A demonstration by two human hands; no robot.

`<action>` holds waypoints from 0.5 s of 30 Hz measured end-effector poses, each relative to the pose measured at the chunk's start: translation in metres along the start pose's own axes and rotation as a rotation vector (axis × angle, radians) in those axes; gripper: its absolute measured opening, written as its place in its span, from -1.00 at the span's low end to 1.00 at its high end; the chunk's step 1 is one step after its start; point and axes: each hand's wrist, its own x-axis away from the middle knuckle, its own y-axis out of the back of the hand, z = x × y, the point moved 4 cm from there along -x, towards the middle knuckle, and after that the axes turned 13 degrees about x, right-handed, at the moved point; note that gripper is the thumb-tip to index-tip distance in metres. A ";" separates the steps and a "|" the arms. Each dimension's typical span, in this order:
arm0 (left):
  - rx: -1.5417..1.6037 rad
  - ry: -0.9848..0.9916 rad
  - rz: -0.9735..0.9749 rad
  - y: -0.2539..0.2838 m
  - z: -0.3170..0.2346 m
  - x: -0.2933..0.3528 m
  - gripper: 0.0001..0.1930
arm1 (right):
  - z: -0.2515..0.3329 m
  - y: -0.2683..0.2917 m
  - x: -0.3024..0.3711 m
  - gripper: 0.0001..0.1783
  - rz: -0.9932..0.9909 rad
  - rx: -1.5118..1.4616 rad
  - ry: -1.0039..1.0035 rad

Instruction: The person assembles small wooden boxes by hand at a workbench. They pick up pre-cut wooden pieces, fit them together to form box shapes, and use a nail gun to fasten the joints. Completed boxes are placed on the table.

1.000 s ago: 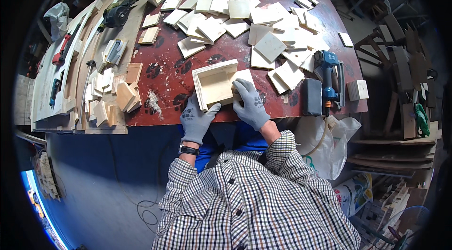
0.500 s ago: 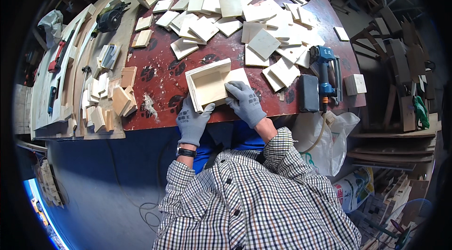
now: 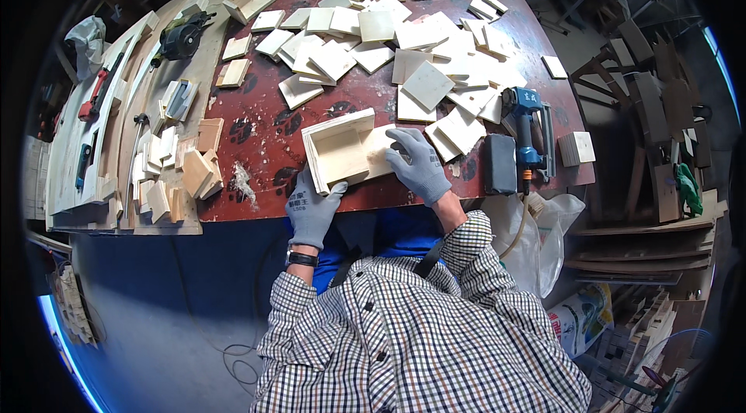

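Note:
A partly built wooden box (image 3: 338, 150) lies at the table's near edge, with raised walls at its left and far sides. A pale flat board (image 3: 379, 150) extends from it to the right. My left hand (image 3: 311, 207), in a grey glove, grips the box's near left corner, thumb on the near edge and the other fingers hidden beneath. At the board's right end is my right hand (image 3: 420, 168), also gloved. Its fingers are curved, with a gap between thumb and forefinger, and I see nothing held in them.
Many square wooden pieces (image 3: 377, 25) lie heaped on the dark red table (image 3: 272, 129). A blue nail gun (image 3: 528, 125) rests on the right, near a small block stack (image 3: 576, 148). Wood offcuts (image 3: 159, 149), a black tool (image 3: 183, 36) and a red-handled tool (image 3: 94, 94) lie left.
My right hand has let go of the box's right side and moved right, its fingers parting. My left hand keeps its hold. The whole view has shifted slightly.

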 end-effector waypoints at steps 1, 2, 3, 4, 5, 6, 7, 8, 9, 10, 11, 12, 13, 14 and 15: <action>0.011 -0.003 -0.001 0.001 0.000 0.001 -0.32 | -0.002 0.010 -0.002 -0.54 -0.016 0.034 -0.015; 0.019 -0.003 -0.001 0.000 0.000 0.001 -0.32 | -0.006 0.016 -0.004 -0.54 -0.033 0.030 -0.045; 0.026 -0.003 0.000 0.000 -0.001 0.001 -0.32 | -0.010 0.022 -0.004 -0.54 -0.051 0.025 -0.075; 0.033 -0.004 0.000 0.000 -0.001 0.000 -0.32 | -0.016 0.026 -0.002 -0.54 -0.049 0.044 -0.103; 0.025 -0.003 -0.001 0.000 -0.001 0.000 -0.32 | -0.020 0.027 0.000 -0.54 -0.043 0.037 -0.118; 0.018 -0.002 -0.002 0.000 0.000 0.000 -0.32 | -0.024 0.027 0.003 -0.54 -0.037 0.031 -0.134; 0.011 -0.002 -0.002 0.000 0.000 0.000 -0.31 | -0.029 0.024 0.006 -0.54 -0.032 0.025 -0.150; 0.008 0.001 -0.002 -0.001 -0.001 0.000 -0.31 | -0.038 0.019 0.011 -0.56 -0.047 0.081 -0.134; 0.002 0.006 -0.004 0.000 -0.001 0.000 -0.31 | -0.040 0.014 0.015 -0.57 -0.058 0.116 -0.090; -0.005 0.011 -0.005 0.000 -0.001 0.001 -0.30 | -0.042 0.010 0.019 -0.58 -0.070 0.151 -0.046; 0.004 0.017 0.002 0.000 -0.002 0.000 -0.30 | -0.041 0.006 0.021 -0.59 -0.084 0.185 -0.001; 0.013 0.023 0.009 0.001 -0.004 0.000 -0.29 | -0.041 0.004 0.023 -0.60 -0.128 0.206 0.018; 0.023 0.029 0.017 0.000 -0.004 0.000 -0.29 | -0.043 0.001 0.024 -0.59 -0.135 0.228 0.020; 0.024 0.026 0.010 0.000 -0.004 0.000 -0.28 | -0.042 0.000 0.024 -0.59 -0.142 0.248 0.022; 0.026 0.023 0.003 0.000 -0.002 0.001 -0.28 | -0.041 0.000 0.024 -0.59 -0.149 0.269 0.023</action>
